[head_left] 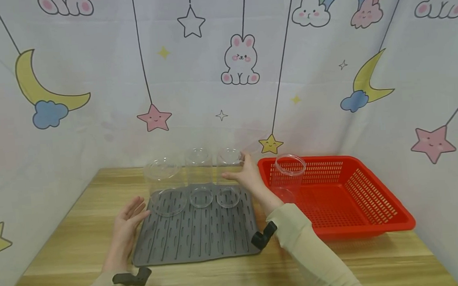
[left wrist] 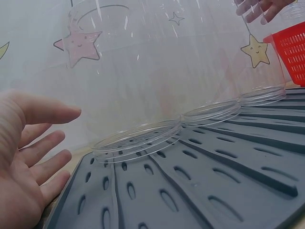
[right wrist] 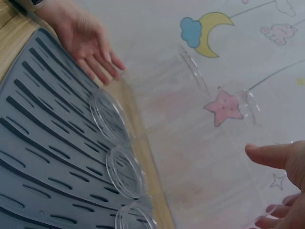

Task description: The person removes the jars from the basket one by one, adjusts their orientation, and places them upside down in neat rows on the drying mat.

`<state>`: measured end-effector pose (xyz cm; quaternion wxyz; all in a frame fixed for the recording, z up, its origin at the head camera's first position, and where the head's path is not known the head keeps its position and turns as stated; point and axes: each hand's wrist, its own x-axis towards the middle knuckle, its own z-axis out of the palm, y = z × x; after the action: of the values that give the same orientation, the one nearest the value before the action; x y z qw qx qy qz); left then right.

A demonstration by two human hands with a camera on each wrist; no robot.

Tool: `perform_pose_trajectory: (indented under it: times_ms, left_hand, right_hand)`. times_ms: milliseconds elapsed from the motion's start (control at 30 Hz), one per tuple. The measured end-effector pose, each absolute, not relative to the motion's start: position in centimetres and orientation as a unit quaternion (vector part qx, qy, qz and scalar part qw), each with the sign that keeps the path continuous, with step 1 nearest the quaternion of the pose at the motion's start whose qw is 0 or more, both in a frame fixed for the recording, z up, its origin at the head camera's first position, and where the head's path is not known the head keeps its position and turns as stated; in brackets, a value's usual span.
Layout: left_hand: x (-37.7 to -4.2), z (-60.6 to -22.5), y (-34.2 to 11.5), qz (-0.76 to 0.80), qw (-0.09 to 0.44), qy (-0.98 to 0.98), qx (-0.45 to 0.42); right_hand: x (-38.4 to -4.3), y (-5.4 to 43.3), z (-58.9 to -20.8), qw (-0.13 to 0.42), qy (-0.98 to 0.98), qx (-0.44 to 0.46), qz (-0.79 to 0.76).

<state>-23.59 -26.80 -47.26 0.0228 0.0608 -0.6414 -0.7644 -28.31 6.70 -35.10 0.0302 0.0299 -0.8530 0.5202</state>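
Three clear cylindrical jars stand in a row along the back of a grey ridged drying mat (head_left: pixel 195 237), their ringed rims down on it. At the left is the wide jar (head_left: pixel 167 203); the narrower middle jar (head_left: pixel 201 197) and right jar (head_left: pixel 228 197) stand beside it. My right hand (head_left: pixel 250 176) is at the right jar, thumb in front and fingers at its far side, spread apart; contact is hard to tell through the clear wall. My left hand (head_left: pixel 127 223) is held beside the wide jar, palm turned toward it, fingers loosely extended and holding nothing.
A red plastic basket (head_left: pixel 376 228) stands right of the mat, behind my right forearm. Another clear jar (head_left: pixel 290 174) is upright in its left end. The wooden table (head_left: pixel 63 258) meets a patterned cloth backdrop (head_left: pixel 194 88) close behind the jars.
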Motion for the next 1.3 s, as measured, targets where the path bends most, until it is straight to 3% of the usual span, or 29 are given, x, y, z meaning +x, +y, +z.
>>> perform_pose_trajectory:
  times_ms: [433,767,1000,1300]
  left_hand:
    - [-23.6,-47.5,-27.0,-0.770,0.025,-0.636,0.053]
    - [-23.6,-47.4,-27.0,-0.765,0.021,-0.641,0.057]
    - [-23.5,-47.6,-26.9,-0.766,0.027,-0.640,0.052]
    - [-23.3,-47.2,-26.9,-0.744,0.008,-0.666,0.048]
  right_hand:
    - [-27.9,7.0,-34.6,0.033,-0.852,0.039,0.521]
    - [-26.2,9.0,-33.0,0.080,-0.837,0.071,0.536]
    - [-25.0,11.7,-30.7,0.112,-0.841,0.082,0.523]
    - [-25.1,18.3,-29.6,0.102,-0.863,0.048,0.492]
